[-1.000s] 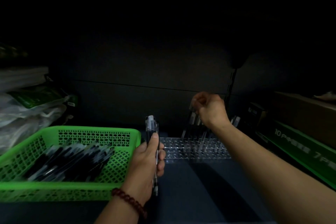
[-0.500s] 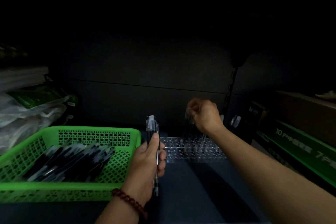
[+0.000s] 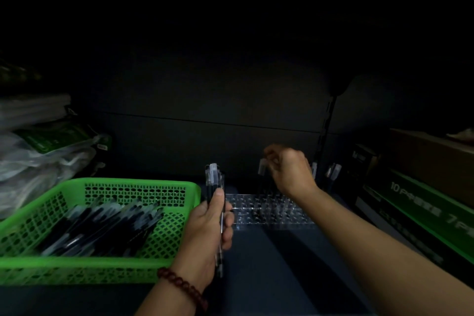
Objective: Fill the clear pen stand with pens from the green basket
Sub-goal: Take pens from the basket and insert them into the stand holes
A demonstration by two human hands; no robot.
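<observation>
Risks while loading the stand

Green basket [image 3: 77, 264] sits at left with loose pens [image 3: 102, 228] piled inside. It is apart from the working hand, so risk there is low.

Clear pen stand [image 3: 277, 215] lies just right of the basket with most holes unfilled; standing pens [image 3: 333, 170] are at its far right. Its holes are hard to see in the dim light, and a missed hole could skid the tip or shove the stand back.

Left hand [image 3: 207, 233] has its fingers curled round an upright bundle [image 3: 214, 179]; a slack grip could let one slip out below.

Right hand [image 3: 289, 172] pinches a single pen [image 3: 263, 170] near its top, over the rear rows. The view is blurred, so I cannot tell if the tip is seated. Early release would topple it.
</observation>
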